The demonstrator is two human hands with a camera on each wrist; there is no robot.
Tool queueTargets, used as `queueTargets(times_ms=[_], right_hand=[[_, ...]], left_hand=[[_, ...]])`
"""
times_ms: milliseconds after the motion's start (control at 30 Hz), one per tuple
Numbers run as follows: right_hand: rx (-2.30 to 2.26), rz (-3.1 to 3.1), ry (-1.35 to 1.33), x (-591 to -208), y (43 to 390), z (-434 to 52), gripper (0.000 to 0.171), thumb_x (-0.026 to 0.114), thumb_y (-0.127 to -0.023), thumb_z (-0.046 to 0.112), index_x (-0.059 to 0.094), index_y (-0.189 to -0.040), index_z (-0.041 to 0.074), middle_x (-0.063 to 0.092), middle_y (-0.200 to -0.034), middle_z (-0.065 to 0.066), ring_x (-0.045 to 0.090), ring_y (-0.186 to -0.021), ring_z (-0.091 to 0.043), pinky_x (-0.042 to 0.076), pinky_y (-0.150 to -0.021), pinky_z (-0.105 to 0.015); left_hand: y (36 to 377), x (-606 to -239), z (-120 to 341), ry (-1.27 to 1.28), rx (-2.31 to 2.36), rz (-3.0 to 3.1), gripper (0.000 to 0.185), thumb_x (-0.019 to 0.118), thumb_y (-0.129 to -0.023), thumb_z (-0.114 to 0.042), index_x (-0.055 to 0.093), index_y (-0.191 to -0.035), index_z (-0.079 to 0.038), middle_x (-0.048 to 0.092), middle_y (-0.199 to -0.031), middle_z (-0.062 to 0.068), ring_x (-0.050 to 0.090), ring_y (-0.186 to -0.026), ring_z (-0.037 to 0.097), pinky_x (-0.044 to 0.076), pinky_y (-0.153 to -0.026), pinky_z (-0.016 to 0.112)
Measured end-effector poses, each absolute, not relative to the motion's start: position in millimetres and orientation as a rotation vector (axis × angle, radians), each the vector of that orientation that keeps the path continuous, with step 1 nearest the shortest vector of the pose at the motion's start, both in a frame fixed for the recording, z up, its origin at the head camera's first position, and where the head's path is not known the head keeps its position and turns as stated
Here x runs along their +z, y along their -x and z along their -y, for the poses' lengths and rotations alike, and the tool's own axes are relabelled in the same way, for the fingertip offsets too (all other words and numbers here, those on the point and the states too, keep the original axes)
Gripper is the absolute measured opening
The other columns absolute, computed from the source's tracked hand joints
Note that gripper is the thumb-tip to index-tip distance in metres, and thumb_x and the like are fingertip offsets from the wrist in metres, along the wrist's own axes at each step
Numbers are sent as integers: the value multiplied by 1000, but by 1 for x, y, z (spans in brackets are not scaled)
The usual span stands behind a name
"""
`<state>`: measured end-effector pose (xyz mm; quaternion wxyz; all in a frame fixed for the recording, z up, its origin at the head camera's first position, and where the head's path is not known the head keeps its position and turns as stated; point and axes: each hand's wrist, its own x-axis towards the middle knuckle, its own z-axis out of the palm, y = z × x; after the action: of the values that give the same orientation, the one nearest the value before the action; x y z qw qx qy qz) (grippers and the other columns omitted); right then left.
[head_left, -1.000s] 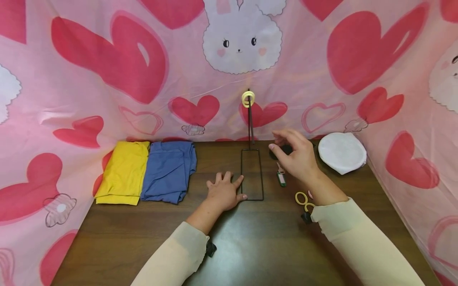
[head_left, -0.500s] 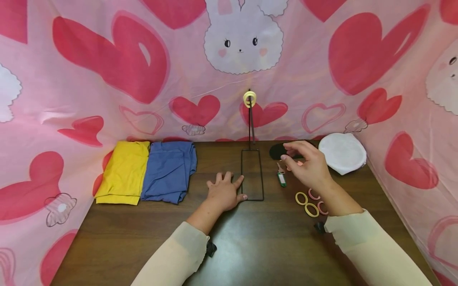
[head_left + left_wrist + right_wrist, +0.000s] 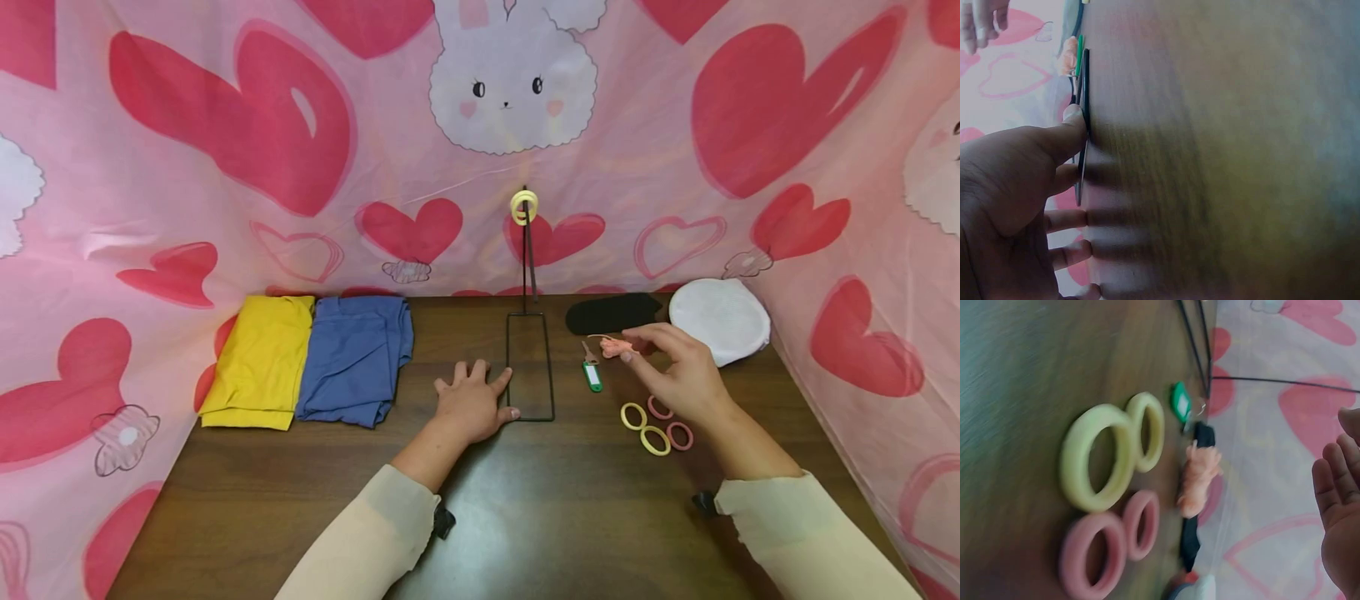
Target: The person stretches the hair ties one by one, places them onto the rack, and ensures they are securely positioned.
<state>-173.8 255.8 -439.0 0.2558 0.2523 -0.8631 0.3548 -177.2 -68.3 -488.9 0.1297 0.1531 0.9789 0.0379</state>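
My left hand point(image 3: 468, 407) lies with fingers spread on the table, its thumb and index finger touching the rectangular base of a black wire stand point(image 3: 551, 367). In the left wrist view, that thumb rests on the base's thin wire. Yellow rings point(image 3: 523, 208) hang on the stand's upper arm. My right hand point(image 3: 678, 371) is raised over the table's right side, its fingers loosely bent. Nearest to it in the head view is a small salmon-pink bundle point(image 3: 615, 347); the right wrist view shows the hand apart from this bundle point(image 3: 1199, 478).
Two yellow rings point(image 3: 655, 441) and two pink rings point(image 3: 680, 436) lie in front of the right hand. Near the bundle are a key with a green tag point(image 3: 592, 376), a black flat strip point(image 3: 611, 313) and a white round item point(image 3: 720, 321). Yellow cloth point(image 3: 258, 362) and blue cloth point(image 3: 352, 358) lie folded left.
My right hand has moved right and toward me, away from the stand, uncovering the rings, the black strip and the salmon-pink bundle. The left hand stays on the stand's base.
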Motion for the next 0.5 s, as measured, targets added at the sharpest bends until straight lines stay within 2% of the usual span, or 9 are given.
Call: queueTargets(times_ms=[133,333,500], right_hand=[[916,2416,-688,-447,168,-269,36,85,-79,-4,76,-112,6,74,-102,-3,66,-86,-19,48,-79,-14],[842,2582,-677,-460,159,-291,37,85,-80,0,75,-115,6,74,-108,-2,68,-85,-23,53,-74,-27],[790,2700,-657,-470,154,-309,39,86,-81,4,75,-118,8,74,-112,-4,70,-94,-24,50,-82,-18]], left_hand=[[177,-489,68,-446,110,-2843,77,51,-96,-72,31,-163,-41,32,-163,6,29,-145,41,32,-103,72],[178,-489,67,-452,107,-2843,77,51,-96,-72,31,-163,-40,32,-164,7,28,-145,41,33,-102,72],[178,-489,67,-444,91,-2841,77,50,-96,-72,30,-163,-41,32,-163,7,28,-145,41,33,-102,71]])
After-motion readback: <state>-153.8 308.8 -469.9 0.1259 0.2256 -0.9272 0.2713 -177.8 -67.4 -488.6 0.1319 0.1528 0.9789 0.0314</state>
